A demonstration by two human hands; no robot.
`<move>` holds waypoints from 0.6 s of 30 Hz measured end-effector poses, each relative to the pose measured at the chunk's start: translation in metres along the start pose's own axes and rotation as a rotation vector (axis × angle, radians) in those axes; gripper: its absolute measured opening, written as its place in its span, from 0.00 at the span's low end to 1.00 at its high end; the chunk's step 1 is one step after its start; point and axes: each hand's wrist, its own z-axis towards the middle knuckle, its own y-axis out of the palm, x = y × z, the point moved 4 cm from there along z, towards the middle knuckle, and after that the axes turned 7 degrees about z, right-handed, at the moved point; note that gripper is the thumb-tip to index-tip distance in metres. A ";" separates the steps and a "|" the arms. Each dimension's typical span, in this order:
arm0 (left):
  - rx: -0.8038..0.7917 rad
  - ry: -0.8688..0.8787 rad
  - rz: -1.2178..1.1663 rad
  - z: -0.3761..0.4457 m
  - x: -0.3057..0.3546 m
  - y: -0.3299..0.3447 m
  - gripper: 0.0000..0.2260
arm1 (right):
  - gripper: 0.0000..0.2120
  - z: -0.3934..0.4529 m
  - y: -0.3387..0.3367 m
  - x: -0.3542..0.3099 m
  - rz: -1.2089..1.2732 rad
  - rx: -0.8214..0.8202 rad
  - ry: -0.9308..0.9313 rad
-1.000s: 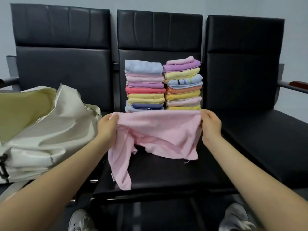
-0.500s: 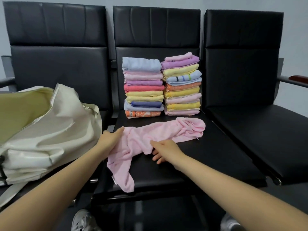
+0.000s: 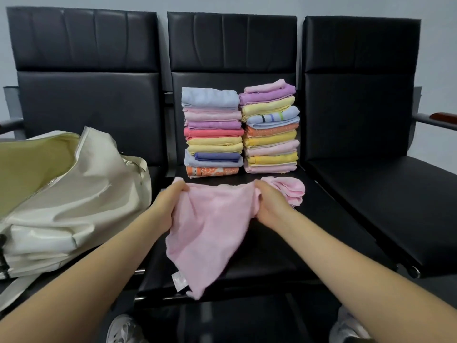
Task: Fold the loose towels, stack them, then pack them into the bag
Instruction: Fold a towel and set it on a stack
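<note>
Pink terry towel (image 3: 217,224), loose and unfolded, is held up over the front of the middle black padded chair seat (image 3: 321,233). I see my left hand (image 3: 170,201) grasping its upper left corner and my right hand (image 3: 269,204) clenched round a bunch of cloth along the top edge. Beyond the right hand, the remaining end of the towel lies crumpled on the seat. The lower part hangs in a point past the seat's front edge, with a small white label near the tip.

Two stacks of folded towels stand side by side against the chair back: the left stack (image 3: 212,132), topped in pale blue, and the right stack (image 3: 270,127), topped in pink. They touch or nearly touch.

On the left chair rests the cream fabric bag (image 3: 74,194), its zipped mouth open and a yellowish lining showing.
</note>
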 end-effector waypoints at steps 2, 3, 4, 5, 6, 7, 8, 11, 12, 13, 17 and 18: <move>-0.052 0.026 -0.087 -0.003 0.004 0.002 0.04 | 0.13 0.002 -0.015 -0.021 0.131 0.085 -0.004; -0.067 0.044 -0.100 -0.002 0.005 0.004 0.04 | 0.14 0.006 -0.023 -0.031 0.211 0.105 -0.020; -0.087 0.057 -0.098 -0.001 0.005 0.008 0.07 | 0.15 0.009 -0.029 -0.041 0.307 0.095 -0.036; -0.115 0.077 -0.091 -0.002 0.006 0.012 0.09 | 0.14 0.013 -0.034 -0.049 0.406 0.063 -0.046; -0.144 0.112 -0.067 -0.002 0.007 0.016 0.12 | 0.12 0.014 -0.038 -0.053 0.476 0.027 -0.047; -0.160 0.160 -0.015 -0.002 0.008 0.020 0.13 | 0.11 0.015 -0.043 -0.054 0.481 0.004 -0.044; -0.167 0.204 0.070 0.000 0.007 0.024 0.13 | 0.09 0.015 -0.049 -0.052 0.422 0.000 -0.039; -0.078 0.259 0.374 0.004 -0.003 0.024 0.07 | 0.10 0.008 -0.070 -0.028 -0.023 0.060 0.031; -0.043 0.258 0.474 0.008 -0.008 0.021 0.08 | 0.12 0.004 -0.074 -0.019 -0.244 0.063 0.042; -0.021 0.254 0.570 0.008 -0.012 0.019 0.09 | 0.14 0.002 -0.077 -0.013 -0.467 0.075 0.014; 0.052 0.163 0.746 0.001 -0.019 0.011 0.14 | 0.11 -0.004 -0.070 0.000 -1.124 0.040 -0.093; 0.056 0.128 0.758 0.000 -0.019 0.010 0.16 | 0.12 -0.005 -0.066 0.003 -1.271 0.003 -0.094</move>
